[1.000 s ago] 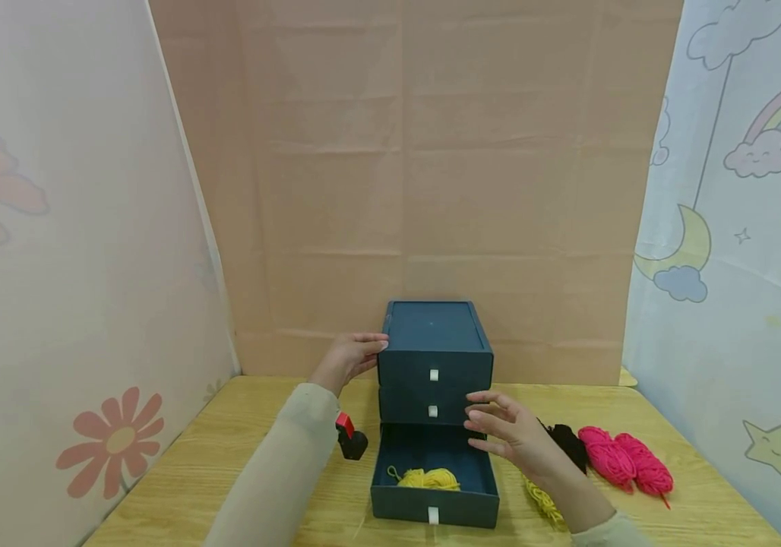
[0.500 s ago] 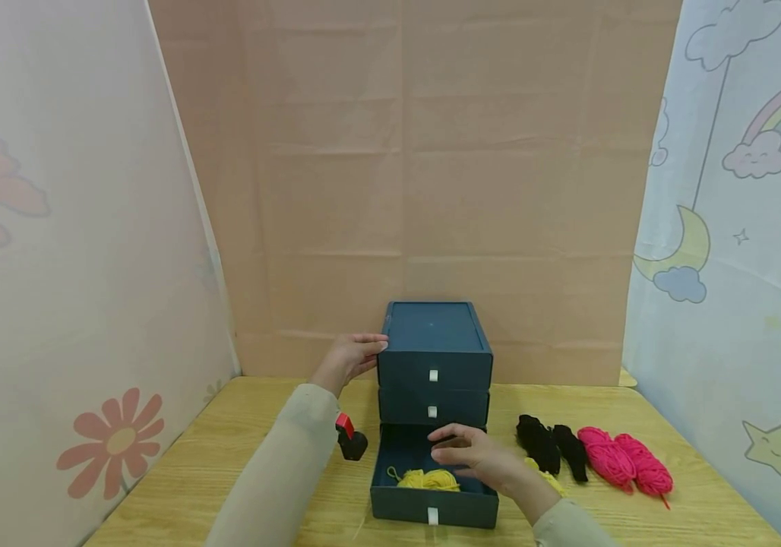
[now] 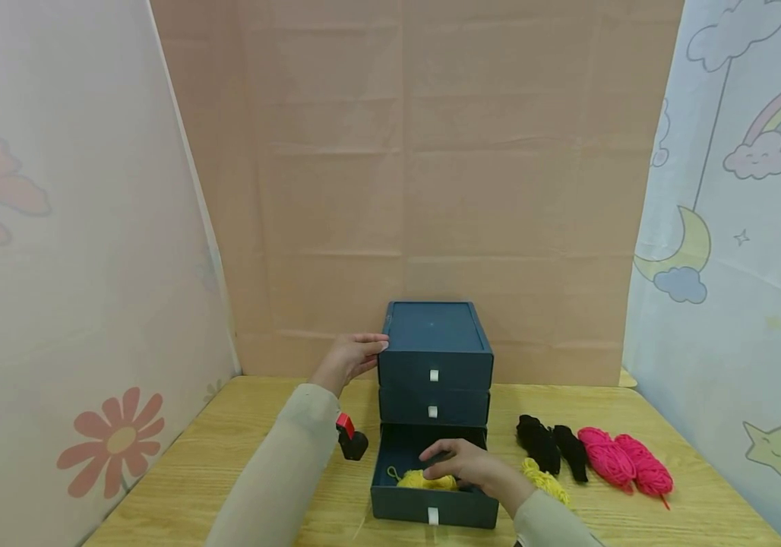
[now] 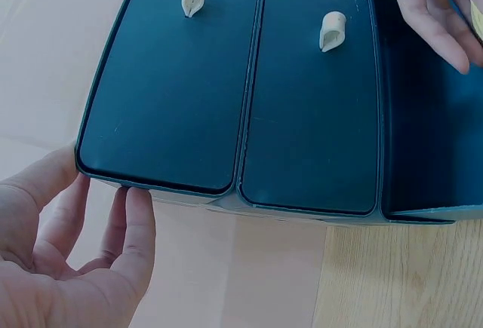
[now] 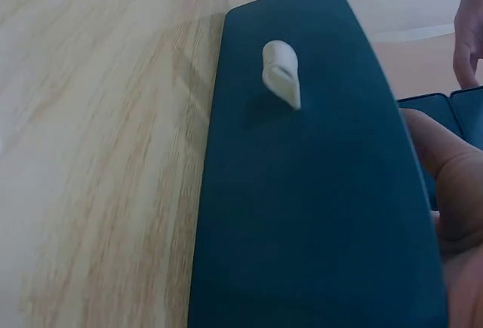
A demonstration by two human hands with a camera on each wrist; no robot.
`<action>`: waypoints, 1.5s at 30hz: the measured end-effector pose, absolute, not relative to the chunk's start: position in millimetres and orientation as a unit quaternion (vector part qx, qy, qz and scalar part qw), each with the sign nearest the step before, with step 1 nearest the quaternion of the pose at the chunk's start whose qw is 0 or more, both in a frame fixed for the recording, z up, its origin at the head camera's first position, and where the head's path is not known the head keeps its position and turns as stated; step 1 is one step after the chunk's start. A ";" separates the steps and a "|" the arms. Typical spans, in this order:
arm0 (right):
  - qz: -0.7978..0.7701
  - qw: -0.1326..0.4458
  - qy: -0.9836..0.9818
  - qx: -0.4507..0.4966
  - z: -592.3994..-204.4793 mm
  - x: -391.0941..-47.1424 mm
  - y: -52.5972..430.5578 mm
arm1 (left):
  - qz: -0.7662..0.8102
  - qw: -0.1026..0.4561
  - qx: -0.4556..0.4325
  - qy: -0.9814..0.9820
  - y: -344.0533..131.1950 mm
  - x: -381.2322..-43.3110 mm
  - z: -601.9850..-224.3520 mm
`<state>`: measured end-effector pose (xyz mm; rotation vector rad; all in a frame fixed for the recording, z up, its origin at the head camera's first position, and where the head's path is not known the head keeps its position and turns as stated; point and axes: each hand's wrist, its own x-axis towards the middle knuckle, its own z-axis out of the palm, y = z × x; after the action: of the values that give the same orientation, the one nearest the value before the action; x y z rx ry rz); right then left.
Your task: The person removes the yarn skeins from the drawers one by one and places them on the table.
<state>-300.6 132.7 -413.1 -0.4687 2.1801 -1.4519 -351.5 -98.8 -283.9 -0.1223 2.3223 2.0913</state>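
A dark blue cabinet (image 3: 434,327) has three stacked drawers with white pull tabs. My left hand (image 3: 346,360) rests at its upper left edge; in the left wrist view, extended fingers (image 4: 137,226) touch the side by the corner. The bottom drawer (image 3: 399,503) is pulled out and holds a yellow yarn skein (image 3: 416,481). Reaching in over the drawer's right side, my right hand (image 3: 469,465) hovers with loosely bent fingers that partly cover the yarn. In the right wrist view the drawer's front (image 5: 317,162) hides most of this hand.
Right of the cabinet lie another yellow skein (image 3: 544,480), black yarn (image 3: 538,444) and pink yarn (image 3: 623,460). A small black and red object (image 3: 352,442) shows beside the left sleeve. A brown sheet (image 3: 431,167) hangs behind the wooden table (image 3: 240,433).
My right hand has moved left and down, from beside the middle drawer to over the yarn in the bottom drawer. The yarn on the table came into fuller view. The left hand stayed.
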 end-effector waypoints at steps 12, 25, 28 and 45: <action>-0.457 0.245 0.846 -0.123 -412.9 -304.8 124.3 | 0.669 0.013 -0.041 0.742 -98.9 -350.4 -282.8; -0.449 0.230 0.858 -0.096 -416.0 -308.5 120.3 | 0.664 0.012 -0.040 0.747 -100.3 -351.6 -283.6; -0.453 0.231 0.855 -0.098 -416.8 -308.1 120.5 | 0.664 0.011 -0.041 0.747 -100.1 -351.8 -283.8; -0.504 0.200 0.831 -0.122 -409.1 -306.5 124.2 | 0.663 0.009 -0.042 0.747 -99.5 -350.7 -283.7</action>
<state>-306.5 124.2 -409.1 -0.3414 2.3246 -1.4089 -350.7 -99.5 -283.7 -0.1314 2.3348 2.0723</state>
